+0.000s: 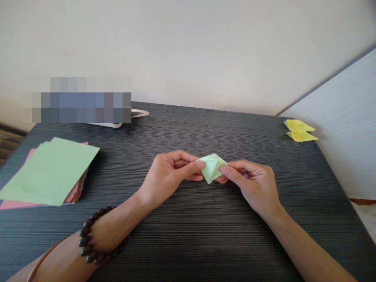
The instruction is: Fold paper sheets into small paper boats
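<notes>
A small folded piece of light green paper (212,166) is held up above the dark table, its creased faces turned toward me. My left hand (173,170) pinches its left corner between thumb and fingers. At the opposite corner, the thumb and fingers of my right hand (252,180) grip the same paper. The fingers behind the paper are partly hidden. A dark beaded bracelet (88,239) circles my left wrist.
A stack of coloured paper with a green sheet (53,172) on top lies at the left. Two folded yellow paper pieces (301,131) rest at the far right, near a pale panel (343,129). A pixelated object with a white edge (105,125) stands at the back left of the dark table (205,235).
</notes>
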Available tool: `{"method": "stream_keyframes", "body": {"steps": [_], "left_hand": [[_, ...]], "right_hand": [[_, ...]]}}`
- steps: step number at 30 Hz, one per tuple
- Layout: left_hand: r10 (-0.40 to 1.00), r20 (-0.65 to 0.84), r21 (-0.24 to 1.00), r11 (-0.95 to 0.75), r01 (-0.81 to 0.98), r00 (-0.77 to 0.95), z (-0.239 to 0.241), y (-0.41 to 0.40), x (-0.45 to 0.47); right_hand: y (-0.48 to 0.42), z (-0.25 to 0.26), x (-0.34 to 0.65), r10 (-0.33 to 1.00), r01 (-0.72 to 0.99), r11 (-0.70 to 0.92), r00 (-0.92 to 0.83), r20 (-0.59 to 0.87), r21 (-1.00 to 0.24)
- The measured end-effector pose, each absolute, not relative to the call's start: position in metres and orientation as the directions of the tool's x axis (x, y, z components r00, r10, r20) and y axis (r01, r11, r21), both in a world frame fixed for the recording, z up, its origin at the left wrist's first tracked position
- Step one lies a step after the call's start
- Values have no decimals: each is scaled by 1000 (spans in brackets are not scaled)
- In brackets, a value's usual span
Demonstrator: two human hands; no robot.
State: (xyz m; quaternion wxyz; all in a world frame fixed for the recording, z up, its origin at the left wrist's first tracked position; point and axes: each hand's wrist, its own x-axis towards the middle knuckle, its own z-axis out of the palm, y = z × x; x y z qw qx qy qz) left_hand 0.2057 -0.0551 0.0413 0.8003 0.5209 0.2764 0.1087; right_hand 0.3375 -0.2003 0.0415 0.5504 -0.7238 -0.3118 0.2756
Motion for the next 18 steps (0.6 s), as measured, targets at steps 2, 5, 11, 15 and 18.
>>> {"method": "stream_keyframes", "body": {"steps": [2, 5, 11, 15, 18], "left_hand": [[468, -331, 896, 429, 117, 819, 42, -56, 206], [454, -335, 894, 429, 127, 826, 43, -56, 205], [377, -330, 896, 413, 162, 865, 45, -58, 206], [356, -322, 919, 341, 199, 877, 43, -60, 205], [372, -347, 926, 282, 252, 861, 43, -61, 206]], "right_hand": [[-200, 42, 337, 755, 149, -196, 653, -52, -969], [-199, 43, 337, 753, 155, -191, 656, -43, -969], [-198, 43, 334, 741, 167, -197, 670, -35, -966], [-199, 42, 332, 751, 163, -199, 658, -44, -966], [-199, 41, 332, 770, 138, -189, 635, -60, -972]]}}
